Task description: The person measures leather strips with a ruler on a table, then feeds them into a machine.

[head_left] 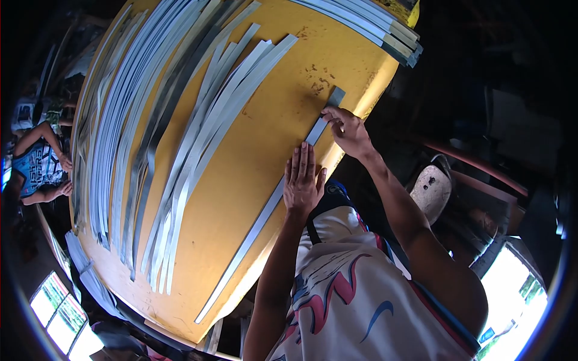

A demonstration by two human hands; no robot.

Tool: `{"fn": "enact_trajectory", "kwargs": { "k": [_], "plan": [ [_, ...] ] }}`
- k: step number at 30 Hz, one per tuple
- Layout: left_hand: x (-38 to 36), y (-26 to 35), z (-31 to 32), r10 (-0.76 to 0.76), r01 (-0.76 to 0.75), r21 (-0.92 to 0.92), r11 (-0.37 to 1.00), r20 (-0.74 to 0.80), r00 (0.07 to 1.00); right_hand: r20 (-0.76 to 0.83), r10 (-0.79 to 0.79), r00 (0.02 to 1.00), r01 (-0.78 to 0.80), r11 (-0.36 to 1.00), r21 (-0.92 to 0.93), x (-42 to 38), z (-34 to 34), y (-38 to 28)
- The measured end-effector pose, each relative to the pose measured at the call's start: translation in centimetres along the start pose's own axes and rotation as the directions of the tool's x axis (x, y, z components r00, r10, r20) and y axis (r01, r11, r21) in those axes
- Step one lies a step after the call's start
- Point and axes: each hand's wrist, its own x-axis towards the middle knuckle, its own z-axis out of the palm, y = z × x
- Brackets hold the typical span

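A long thin grey metal strip (253, 237) lies along the near edge of the yellow table (271, 90). My left hand (303, 180) rests flat on the strip, palm down with straight fingers. My right hand (349, 130) pinches the strip near its far end, thumb and fingers closed on it. The two hands are about a hand's length apart along the strip.
Several loose grey strips (198, 126) fan over the middle and left of the table. A tied bundle of strips (385, 33) overhangs the far right corner. Another person in a blue shirt (37, 165) sits beyond the left edge. A worn seat (430, 189) stands to my right.
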Motion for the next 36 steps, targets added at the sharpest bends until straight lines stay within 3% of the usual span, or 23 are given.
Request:
{"fn": "enact_trajectory", "kwargs": {
  "k": [6, 20, 27, 30, 32, 33, 36],
  "plan": [
    [0.0, -0.1, 0.2, 0.012, -0.012, -0.007, 1.0, -0.018, 1.0, -0.059, -0.033, 0.998, 0.03, 0.998, -0.058, -0.1, 0.9, 0.3],
    [0.0, 0.0, 0.0, -0.001, 0.0, -0.036, 0.999, -0.03, 1.0, 0.092, 0.071, 0.993, -0.033, 0.93, -0.365, 0.7, 0.3, -2.1],
    [-0.1, 0.0, 0.1, 0.006, -0.008, -0.044, 0.999, -0.051, 0.999, 0.124, 0.107, 0.987, -0.048, 0.914, -0.403, 1.0, 0.2, -2.5],
    [0.0, -0.1, 0.1, 0.003, -0.005, -0.034, 0.999, -0.049, 0.999, 0.135, 0.08, 0.988, -0.029, 0.939, -0.344, 0.5, 0.7, -1.9],
    [-0.1, -0.1, 0.1, 0.016, -0.018, -0.036, 0.999, -0.057, 0.998, -0.043, -0.186, 0.982, 0.147, 0.882, -0.448, -0.7, 1.7, -1.8],
    [-0.1, -0.1, 0.2, 0.015, -0.017, -0.035, 0.999, -0.059, 0.998, -0.043, -0.234, 0.971, 0.181, 0.844, -0.504, -1.1, 2.1, -1.8],
    [-0.1, -0.2, 0.2, 0.008, -0.01, -0.046, 0.999, -0.047, 0.999, -0.051, -0.195, 0.979, 0.147, 0.864, -0.481, -2.3, 3.0, -1.8]
  ]
}}
